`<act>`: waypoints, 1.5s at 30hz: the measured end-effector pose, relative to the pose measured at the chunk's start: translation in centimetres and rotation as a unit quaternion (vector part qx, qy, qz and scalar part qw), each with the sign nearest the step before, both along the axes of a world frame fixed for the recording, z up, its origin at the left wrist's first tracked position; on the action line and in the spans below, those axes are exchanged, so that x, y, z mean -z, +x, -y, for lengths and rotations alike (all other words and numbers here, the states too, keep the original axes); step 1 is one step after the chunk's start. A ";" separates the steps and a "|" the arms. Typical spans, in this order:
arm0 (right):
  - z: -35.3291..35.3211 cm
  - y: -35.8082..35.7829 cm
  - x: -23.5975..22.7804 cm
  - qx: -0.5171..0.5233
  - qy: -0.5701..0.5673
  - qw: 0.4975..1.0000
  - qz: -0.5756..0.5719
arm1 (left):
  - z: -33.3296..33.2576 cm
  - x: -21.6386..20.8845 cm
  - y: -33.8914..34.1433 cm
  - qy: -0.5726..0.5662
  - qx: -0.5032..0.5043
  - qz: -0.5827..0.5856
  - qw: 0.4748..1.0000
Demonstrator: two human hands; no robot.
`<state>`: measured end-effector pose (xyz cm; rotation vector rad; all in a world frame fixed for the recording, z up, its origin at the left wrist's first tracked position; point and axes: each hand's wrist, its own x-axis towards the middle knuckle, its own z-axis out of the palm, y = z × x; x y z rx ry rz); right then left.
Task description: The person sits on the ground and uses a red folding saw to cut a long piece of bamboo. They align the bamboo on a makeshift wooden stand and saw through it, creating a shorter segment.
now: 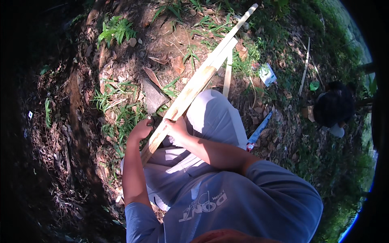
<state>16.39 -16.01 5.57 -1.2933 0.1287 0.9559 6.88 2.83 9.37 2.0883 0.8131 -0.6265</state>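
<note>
A long, pale, split strip of wood point(192, 90) lies slantwise across my lap and reaches far ahead to the right. My right hand point(177, 128) is closed round its lower part, thumb on the upper face. Beside the strip's lower end, my left hand point(141, 129) is curled closed, and what sits in its fingers is too small to make out. Just ahead of that hand is a dark grey, flat, wedge-shaped piece point(154, 96), like a broad blade; I cannot tell whether the hand holds it. My bent right knee point(212, 109) is beside the strip.
Another pale strip point(228, 75) stands out beyond my knee, and a thin one point(304, 67) lies farther right. A white packet point(267, 75) and a blue wrapper-like length point(259, 130) lie on leafy ground. A dark-topped figure point(334, 106) is at the far right. A fern point(117, 31) grows ahead.
</note>
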 end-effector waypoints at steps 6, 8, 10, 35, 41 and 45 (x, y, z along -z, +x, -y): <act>0.7 0.5 -0.5 0.009 0.087 0.991 -0.103 | -0.4 6.5 -0.6 -0.062 -0.002 -0.065 0.996; 0.7 0.2 -0.3 0.005 0.081 0.991 -0.106 | -0.9 11.6 -2.9 -0.176 -0.216 -0.031 0.960; 0.8 1.0 0.0 0.020 0.052 0.996 -0.072 | -0.3 10.9 -0.9 -0.150 -0.208 -0.043 0.966; 0.6 -0.3 0.0 0.027 -0.039 0.992 0.118 | -0.6 10.3 -1.6 -0.140 -0.139 0.025 0.980; 2.0 1.7 -2.7 0.012 -0.012 0.998 0.055 | -0.6 7.9 0.5 -0.072 -0.159 0.038 0.984; 1.8 2.9 -3.4 0.016 -0.022 0.997 0.065 | -0.1 5.8 1.9 0.013 -0.160 0.049 0.986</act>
